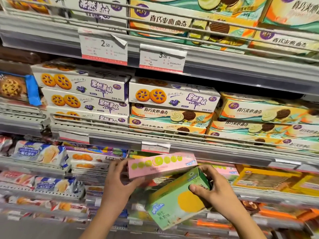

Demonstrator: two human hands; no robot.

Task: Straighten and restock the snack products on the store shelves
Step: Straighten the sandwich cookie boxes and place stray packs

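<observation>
Midway through a restock, I hold two biscuit boxes in front of the lower shelves: my left hand grips the near end of a long pink box, fingers curled round its left edge, while my right hand pinches the top corner of a green box, thumb on its face and fingers behind. The pink box sits at about 6 o'clock in the view, tilted slightly with its far end rising toward 2 o'clock, just under the shelf rail; the green box hangs below it toward 5 o'clock, slanted with its lower end nearest me, and its top corner looks to touch or nearly touch the pink box's underside. To do this step well, I judge the pink box should be levelled and slid straight back into its row, front face out, before the green one follows; keeping the two apart avoids snagging a corner on the wire front. The pink box is slim pale cardboard with a row of lime-green discs along its face. The green box is broader, mint-coloured, printed with a large yellow-orange disc and blue lettering; its edges look crisp and undented, though motion blur softens the detail.
</observation>
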